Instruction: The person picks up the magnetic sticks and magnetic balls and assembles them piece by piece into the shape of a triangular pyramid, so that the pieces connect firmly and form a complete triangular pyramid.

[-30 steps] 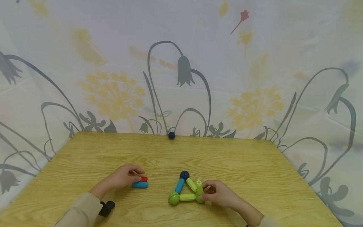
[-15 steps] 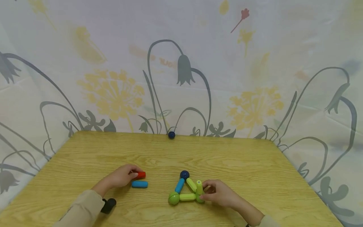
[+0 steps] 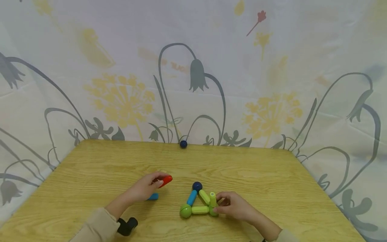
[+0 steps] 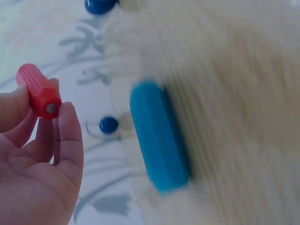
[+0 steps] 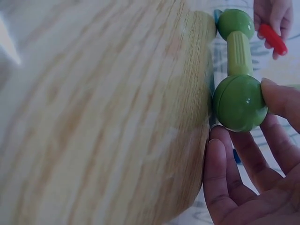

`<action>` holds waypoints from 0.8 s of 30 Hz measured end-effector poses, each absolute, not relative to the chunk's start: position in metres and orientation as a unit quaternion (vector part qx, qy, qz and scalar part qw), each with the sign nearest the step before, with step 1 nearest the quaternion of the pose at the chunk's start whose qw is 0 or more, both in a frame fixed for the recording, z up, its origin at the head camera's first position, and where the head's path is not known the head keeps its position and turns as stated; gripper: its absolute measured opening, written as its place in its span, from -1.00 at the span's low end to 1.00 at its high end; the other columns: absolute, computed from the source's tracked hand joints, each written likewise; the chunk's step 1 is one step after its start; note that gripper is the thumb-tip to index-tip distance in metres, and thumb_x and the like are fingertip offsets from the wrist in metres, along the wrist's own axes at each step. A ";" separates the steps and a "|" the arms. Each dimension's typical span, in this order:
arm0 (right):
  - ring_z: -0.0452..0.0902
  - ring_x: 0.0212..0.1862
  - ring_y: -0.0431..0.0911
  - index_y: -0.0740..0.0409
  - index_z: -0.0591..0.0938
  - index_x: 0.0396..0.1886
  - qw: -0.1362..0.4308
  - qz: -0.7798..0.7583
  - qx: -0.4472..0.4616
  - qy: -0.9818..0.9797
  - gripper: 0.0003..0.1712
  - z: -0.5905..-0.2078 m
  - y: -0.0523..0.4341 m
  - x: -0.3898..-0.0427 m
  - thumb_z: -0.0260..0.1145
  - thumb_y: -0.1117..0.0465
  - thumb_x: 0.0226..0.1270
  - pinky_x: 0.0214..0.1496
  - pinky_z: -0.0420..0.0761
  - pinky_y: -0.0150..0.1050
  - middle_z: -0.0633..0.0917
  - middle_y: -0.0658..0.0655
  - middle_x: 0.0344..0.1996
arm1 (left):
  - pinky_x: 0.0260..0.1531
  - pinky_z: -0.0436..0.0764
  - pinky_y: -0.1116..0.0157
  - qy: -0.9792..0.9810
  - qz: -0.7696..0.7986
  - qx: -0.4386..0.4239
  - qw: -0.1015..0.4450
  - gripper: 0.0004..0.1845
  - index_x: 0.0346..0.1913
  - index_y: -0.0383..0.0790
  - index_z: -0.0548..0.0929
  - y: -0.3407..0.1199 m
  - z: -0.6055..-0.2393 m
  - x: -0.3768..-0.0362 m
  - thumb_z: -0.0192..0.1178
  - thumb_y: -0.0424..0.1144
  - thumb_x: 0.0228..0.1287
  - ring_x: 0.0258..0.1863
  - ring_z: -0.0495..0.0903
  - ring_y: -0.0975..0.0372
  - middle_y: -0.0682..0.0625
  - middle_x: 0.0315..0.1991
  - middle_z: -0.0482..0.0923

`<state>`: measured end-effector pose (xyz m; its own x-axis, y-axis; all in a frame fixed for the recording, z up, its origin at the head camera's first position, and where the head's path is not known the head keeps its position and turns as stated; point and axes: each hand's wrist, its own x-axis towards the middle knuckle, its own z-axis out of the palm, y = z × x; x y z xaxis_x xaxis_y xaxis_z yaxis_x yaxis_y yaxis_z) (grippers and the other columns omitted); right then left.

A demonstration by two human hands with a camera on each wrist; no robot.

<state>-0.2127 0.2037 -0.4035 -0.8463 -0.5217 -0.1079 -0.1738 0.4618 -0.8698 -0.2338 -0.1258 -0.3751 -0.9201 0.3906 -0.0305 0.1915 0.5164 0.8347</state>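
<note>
Between thumb and fingers my left hand pinches a red magnetic rod, raised over the table; a small metal disc shows in its end in the left wrist view. A blue magnetic rod lies on the table beneath that hand. To the right is a triangle of rods and balls: a dark blue ball, a left green ball, a blue side rod and two yellow-green rods. My right hand holds the right corner's green ball, from which another yellow-green rod stands upright.
A loose dark blue ball sits at the far edge of the wooden table, against a flower-printed cloth. A black wrist device sits on my left wrist.
My left hand has picked up the red rod from beside the blue rod and carried it right, toward the triangle, turning it at a slant. The right hand and triangle stay put.
</note>
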 end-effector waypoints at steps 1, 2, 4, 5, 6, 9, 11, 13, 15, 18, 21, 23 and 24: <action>0.54 -0.25 -0.04 0.23 0.63 -0.14 0.183 -0.475 -0.208 0.835 -0.71 -0.404 0.203 -0.213 0.37 0.17 0.19 -0.33 0.52 -0.28 0.61 0.05 -0.26 | -0.23 0.49 0.14 0.859 0.468 0.173 0.112 -0.66 0.19 -0.30 0.46 -0.123 -0.375 -0.232 -0.02 -0.34 0.41 -0.12 0.48 0.07 -0.18 0.02 0.48; 0.54 -0.25 -0.05 0.23 0.63 -0.14 0.183 -0.474 -0.209 0.836 -0.71 -0.404 0.203 -0.213 0.37 0.17 0.19 -0.33 0.52 -0.28 0.61 0.05 -0.26 | -0.26 0.49 0.16 0.857 0.470 0.178 0.115 -0.66 0.19 -0.31 0.46 -0.120 -0.376 -0.230 -0.01 -0.33 0.41 -0.13 0.48 0.08 -0.17 0.01 0.48; 0.55 -0.25 -0.05 0.22 0.63 -0.14 0.182 -0.472 -0.212 0.836 -0.71 -0.405 0.203 -0.213 0.37 0.17 0.19 -0.32 0.53 -0.28 0.62 0.05 -0.25 | -0.29 0.48 0.19 0.852 0.472 0.195 0.118 -0.65 0.19 -0.34 0.45 -0.113 -0.377 -0.227 0.00 -0.31 0.41 -0.15 0.48 0.09 -0.16 -0.01 0.49; 0.54 -0.25 -0.05 0.22 0.63 -0.14 0.182 -0.472 -0.212 0.836 -0.71 -0.405 0.203 -0.213 0.37 0.17 0.19 -0.32 0.53 -0.28 0.62 0.05 -0.25 | -0.29 0.48 0.19 0.849 0.474 0.202 0.119 -0.65 0.19 -0.35 0.45 -0.110 -0.378 -0.226 0.00 -0.31 0.41 -0.15 0.48 0.10 -0.15 -0.02 0.49; 0.54 -0.25 -0.05 0.22 0.63 -0.14 0.183 -0.472 -0.211 0.836 -0.71 -0.405 0.203 -0.213 0.37 0.17 0.19 -0.32 0.52 -0.28 0.62 0.05 -0.26 | -0.28 0.49 0.19 0.846 0.476 0.209 0.119 -0.65 0.18 -0.36 0.45 -0.107 -0.379 -0.225 0.01 -0.31 0.40 -0.16 0.48 0.10 -0.14 -0.03 0.49; 0.53 -0.25 -0.04 0.22 0.63 -0.14 0.186 -0.474 -0.207 0.836 -0.71 -0.405 0.203 -0.212 0.37 0.17 0.18 -0.33 0.52 -0.27 0.61 0.05 -0.27 | -0.21 0.51 0.16 0.833 0.487 0.232 0.123 -0.65 0.17 -0.39 0.44 -0.098 -0.381 -0.222 0.01 -0.31 0.40 -0.12 0.48 0.07 -0.13 -0.04 0.50; 0.53 -0.25 -0.04 0.23 0.63 -0.14 0.188 -0.476 -0.204 0.835 -0.71 -0.404 0.203 -0.212 0.37 0.17 0.18 -0.32 0.52 -0.26 0.61 0.05 -0.27 | -0.18 0.51 0.13 0.823 0.498 0.243 0.129 -0.66 0.17 -0.40 0.43 -0.092 -0.383 -0.220 0.01 -0.32 0.40 -0.11 0.47 0.05 -0.14 -0.03 0.49; 0.54 -0.24 -0.04 0.23 0.63 -0.14 0.188 -0.477 -0.203 0.834 -0.71 -0.404 0.203 -0.211 0.37 0.17 0.18 -0.32 0.52 -0.26 0.61 0.05 -0.26 | -0.16 0.51 0.13 0.813 0.505 0.254 0.139 -0.65 0.17 -0.40 0.42 -0.086 -0.385 -0.218 0.00 -0.32 0.41 -0.09 0.47 0.04 -0.13 -0.02 0.48; 0.54 -0.24 -0.04 0.24 0.63 -0.14 0.187 -0.478 -0.203 0.834 -0.71 -0.404 0.203 -0.211 0.37 0.18 0.19 -0.32 0.52 -0.27 0.62 0.05 -0.25 | -0.14 0.50 0.13 0.807 0.505 0.268 0.146 -0.66 0.17 -0.39 0.42 -0.081 -0.387 -0.216 0.00 -0.33 0.41 -0.08 0.47 0.03 -0.13 -0.01 0.48; 0.54 -0.25 -0.05 0.24 0.63 -0.14 0.186 -0.477 -0.205 0.835 -0.71 -0.403 0.202 -0.211 0.37 0.18 0.18 -0.33 0.51 -0.28 0.62 0.05 -0.25 | -0.11 0.49 0.15 0.806 0.498 0.278 0.157 -0.68 0.17 -0.32 0.44 -0.075 -0.389 -0.214 0.00 -0.33 0.41 -0.06 0.47 0.05 -0.09 0.00 0.48; 0.54 -0.26 -0.05 0.24 0.63 -0.14 0.183 -0.475 -0.207 0.835 -0.71 -0.403 0.202 -0.211 0.37 0.19 0.18 -0.34 0.51 -0.29 0.62 0.06 -0.27 | -0.10 0.48 0.15 0.811 0.489 0.276 0.166 -0.69 0.16 -0.26 0.46 -0.070 -0.389 -0.212 0.01 -0.33 0.40 -0.05 0.48 0.08 -0.03 -0.02 0.49; 0.54 -0.26 -0.05 0.24 0.63 -0.14 0.181 -0.474 -0.207 0.836 -0.72 -0.402 0.202 -0.211 0.37 0.19 0.18 -0.35 0.51 -0.29 0.62 0.06 -0.27 | -0.10 0.49 0.16 0.812 0.487 0.274 0.171 -0.69 0.16 -0.24 0.47 -0.068 -0.388 -0.210 0.02 -0.33 0.40 -0.06 0.48 0.09 -0.01 -0.03 0.50; 0.54 -0.26 -0.05 0.24 0.63 -0.14 0.180 -0.474 -0.207 0.837 -0.72 -0.402 0.202 -0.211 0.37 0.19 0.18 -0.35 0.51 -0.30 0.63 0.06 -0.27 | -0.10 0.49 0.15 0.811 0.486 0.276 0.171 -0.69 0.16 -0.25 0.47 -0.067 -0.388 -0.210 0.02 -0.33 0.39 -0.06 0.48 0.09 -0.01 -0.03 0.50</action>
<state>-0.2106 0.2016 -0.4017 -0.8493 -0.5174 -0.1050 -0.1760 0.4650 -0.8676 -0.2100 -0.0671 -0.3876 -0.7893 0.6139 -0.0098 0.2806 0.3749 0.8836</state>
